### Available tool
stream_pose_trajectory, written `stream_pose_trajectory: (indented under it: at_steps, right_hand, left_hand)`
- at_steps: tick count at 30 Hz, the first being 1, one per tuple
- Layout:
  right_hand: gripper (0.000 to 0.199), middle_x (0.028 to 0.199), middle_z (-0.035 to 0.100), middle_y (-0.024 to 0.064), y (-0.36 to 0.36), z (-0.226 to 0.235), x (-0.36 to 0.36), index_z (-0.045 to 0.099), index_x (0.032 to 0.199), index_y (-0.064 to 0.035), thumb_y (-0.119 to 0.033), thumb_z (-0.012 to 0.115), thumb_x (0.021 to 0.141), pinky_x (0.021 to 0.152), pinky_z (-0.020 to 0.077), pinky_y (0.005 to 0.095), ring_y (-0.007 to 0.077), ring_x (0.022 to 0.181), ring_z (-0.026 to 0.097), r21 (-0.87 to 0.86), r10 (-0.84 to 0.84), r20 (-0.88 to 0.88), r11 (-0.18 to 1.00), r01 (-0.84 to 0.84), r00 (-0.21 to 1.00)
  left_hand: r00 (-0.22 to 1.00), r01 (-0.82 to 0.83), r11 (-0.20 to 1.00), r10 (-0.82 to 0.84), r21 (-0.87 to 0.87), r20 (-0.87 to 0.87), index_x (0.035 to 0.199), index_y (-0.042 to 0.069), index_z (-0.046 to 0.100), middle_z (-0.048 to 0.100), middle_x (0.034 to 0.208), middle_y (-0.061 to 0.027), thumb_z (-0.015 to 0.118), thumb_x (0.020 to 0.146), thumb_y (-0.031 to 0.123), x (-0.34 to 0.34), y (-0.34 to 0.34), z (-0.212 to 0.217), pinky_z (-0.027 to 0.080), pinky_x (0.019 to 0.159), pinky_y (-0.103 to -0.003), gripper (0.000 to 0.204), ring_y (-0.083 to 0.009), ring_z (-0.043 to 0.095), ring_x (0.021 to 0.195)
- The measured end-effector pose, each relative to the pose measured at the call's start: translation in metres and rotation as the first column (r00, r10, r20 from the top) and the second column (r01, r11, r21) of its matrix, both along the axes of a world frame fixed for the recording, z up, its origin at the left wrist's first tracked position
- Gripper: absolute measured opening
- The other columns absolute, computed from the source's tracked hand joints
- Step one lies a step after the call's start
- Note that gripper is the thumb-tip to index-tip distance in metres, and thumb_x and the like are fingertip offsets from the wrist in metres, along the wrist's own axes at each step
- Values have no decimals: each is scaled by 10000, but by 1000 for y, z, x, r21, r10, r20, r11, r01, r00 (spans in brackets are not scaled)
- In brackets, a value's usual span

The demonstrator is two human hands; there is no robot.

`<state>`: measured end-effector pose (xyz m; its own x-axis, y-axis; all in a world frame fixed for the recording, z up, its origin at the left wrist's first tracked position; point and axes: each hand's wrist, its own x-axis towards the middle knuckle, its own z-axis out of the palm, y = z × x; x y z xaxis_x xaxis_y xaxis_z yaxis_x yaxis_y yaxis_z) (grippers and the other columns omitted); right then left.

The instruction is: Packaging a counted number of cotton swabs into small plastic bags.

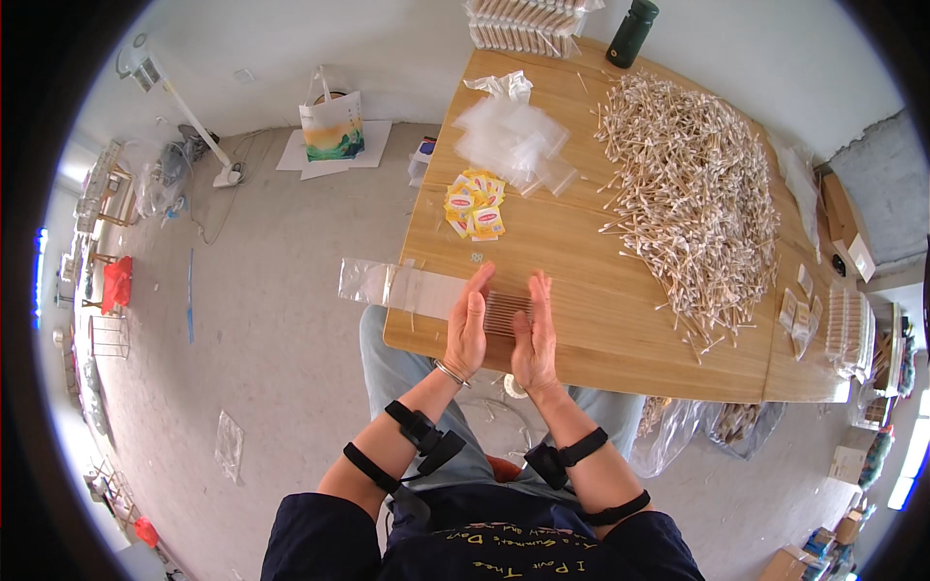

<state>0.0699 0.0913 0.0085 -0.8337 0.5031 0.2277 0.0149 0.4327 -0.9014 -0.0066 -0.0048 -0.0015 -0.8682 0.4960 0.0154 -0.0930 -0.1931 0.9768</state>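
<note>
On the table's near edge, a neat row of cotton swabs (507,313) lies between my two hands. My left hand (467,327) stands along the row's left end, fingers stretched out and together. At the right end is my right hand (536,339), its fingers also straight and the thumb resting over the swabs. A white strip in a clear plastic sleeve (417,290) runs left from under my left hand and sticks out past the table edge. Whether the strip continues beneath the swabs is hidden.
A big heap of loose cotton swabs (693,194) covers the right of the wooden table (591,339). Farther off lie yellow-and-white packets (477,205), clear plastic bags (513,140), stacked swab packs (528,27) and a dark green bottle (633,34). More packs (848,329) stand far right.
</note>
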Motion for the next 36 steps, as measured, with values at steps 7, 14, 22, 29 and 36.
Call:
stream_pose_trajectory:
  at_steps: [7,14,22,29,36]
  right_hand:
    - [743,1515,155,312,-13,4,10,253,1414,118,-376,505,919,1168,95,503,426,1436,106,500,-6,508,817,-289,861]
    - [769,1510,188,300,-19,3,13,258,1415,117,-432,470,919,1169,96,491,426,1431,129,588,-42,532,737,-333,846]
    - [780,1511,198,290,-25,0,8,250,1417,119,-426,465,902,1170,98,488,416,1434,131,588,-104,495,771,-245,862]
    - [767,1522,160,287,-24,-1,7,231,1418,118,-393,460,895,1173,74,485,412,1441,97,554,-78,513,791,-260,855]
    - [758,1520,150,298,-23,0,7,226,1417,122,-375,458,893,1173,73,486,419,1441,82,537,-46,537,789,-299,843]
  left_hand:
    - [998,40,997,-44,70,53,1439,-44,294,307,1506,-151,318,1013,487,-2,-1,-1,161,1176,-376,681,-244,231,1422]
    - [998,4,997,-8,80,60,1413,-41,357,351,1482,-160,332,1018,470,0,-1,-4,220,1150,-381,646,-257,296,1391]
    - [994,94,995,-96,32,57,1448,-26,286,285,1516,-157,302,1028,442,0,-8,2,129,1183,-386,629,-250,191,1436]
    - [997,68,998,-68,-10,-24,1446,-27,291,280,1520,-153,293,1031,435,2,-9,-1,136,1178,-393,621,-248,202,1431]
    - [998,-16,999,13,41,66,1398,-24,391,347,1487,-160,333,1022,455,6,-6,-5,245,1135,-368,612,-252,291,1396]
